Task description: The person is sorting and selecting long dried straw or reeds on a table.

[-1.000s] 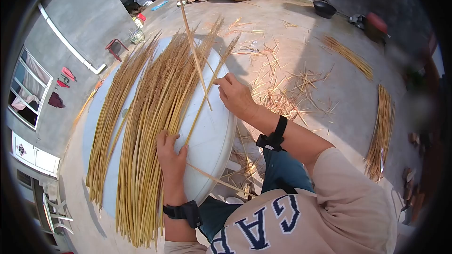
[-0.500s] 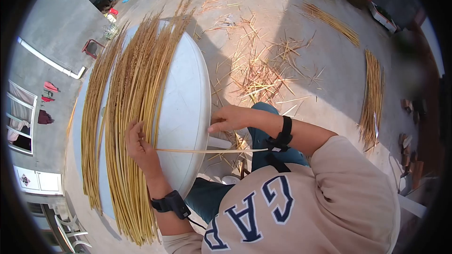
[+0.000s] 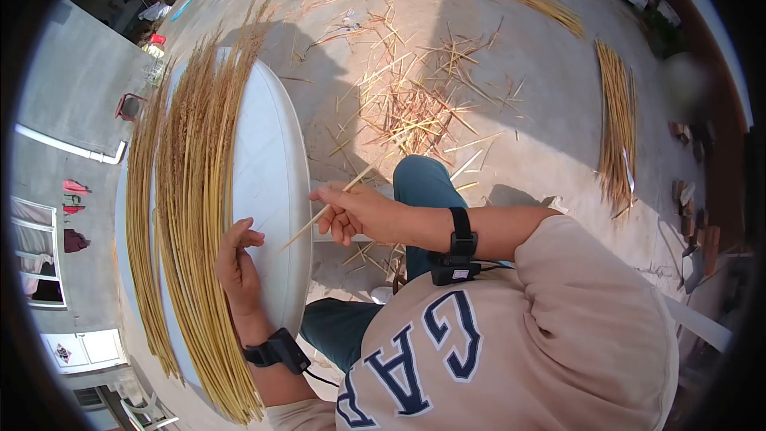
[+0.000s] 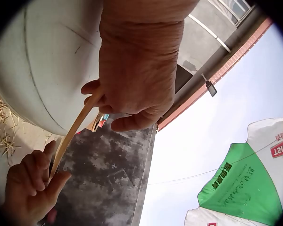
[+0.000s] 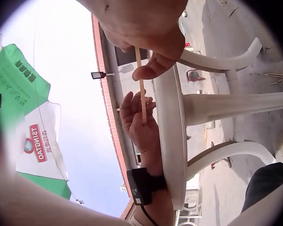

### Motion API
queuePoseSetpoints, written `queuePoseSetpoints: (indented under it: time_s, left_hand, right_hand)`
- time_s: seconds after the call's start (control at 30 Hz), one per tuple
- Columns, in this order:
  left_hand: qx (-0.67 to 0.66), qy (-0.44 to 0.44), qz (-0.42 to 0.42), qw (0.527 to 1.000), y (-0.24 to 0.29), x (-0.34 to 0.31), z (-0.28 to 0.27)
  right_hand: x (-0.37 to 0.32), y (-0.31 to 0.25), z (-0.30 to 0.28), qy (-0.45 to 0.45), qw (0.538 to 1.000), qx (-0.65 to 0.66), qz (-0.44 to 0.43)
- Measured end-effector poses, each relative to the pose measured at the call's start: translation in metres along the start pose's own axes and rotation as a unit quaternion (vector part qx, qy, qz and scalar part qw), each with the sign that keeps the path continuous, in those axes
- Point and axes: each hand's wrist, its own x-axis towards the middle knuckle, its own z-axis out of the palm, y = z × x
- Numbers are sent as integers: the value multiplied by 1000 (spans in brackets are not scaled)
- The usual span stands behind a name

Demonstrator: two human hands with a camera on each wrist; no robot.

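In the head view my right hand (image 3: 359, 211) is over the near edge of the table, pinching a thin, pale dry stalk (image 3: 302, 230) between thumb and fingers. The stalk slants down toward my left hand (image 3: 242, 267), its lower end a little short of the fingers. That left hand is beside the larger bundle of seed-headed stalks (image 3: 191, 215), its fingers loosely bent and holding nothing. A narrower bundle of stalks (image 3: 144, 239) lies to its left. Both bundles rest on a white round table (image 3: 275, 144). The right wrist view shows the stalk (image 5: 142, 89) overlapping the left palm.
Stalk scraps (image 3: 411, 116) litter the ground beyond the table. Two stalk bundles, one upper (image 3: 535, 4) and one lower (image 3: 617, 128), lie on the concrete at right. The person's knee (image 3: 423, 183) is beside the table. A green and white parasol (image 5: 23, 80) hangs overhead.
A long stalk, first lying by the bundle and then stretched across from the left hand, is now in the right hand. The left hand has let go of it. The view has turned rightward.
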Motion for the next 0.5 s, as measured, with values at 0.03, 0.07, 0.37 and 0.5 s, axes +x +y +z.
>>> queuePoseSetpoints:
  time_s: [0.03,0.07,0.37,0.5]
  left_hand:
    - [-24,-71,-44,996,3,-1,1]
    - [-17,-71,-86,994,13,2,5]
    - [-7,-8,-26,1000,5,6,13]
    - [25,-21,-15,999,7,9,13]
  right_hand:
    - [6,0,-8,48,997,55,-21]
    - [10,-2,-15,94,989,112,-37]
    - [13,-88,-127,358,870,207,-270]
    - [6,-105,-152,334,919,85,-194]
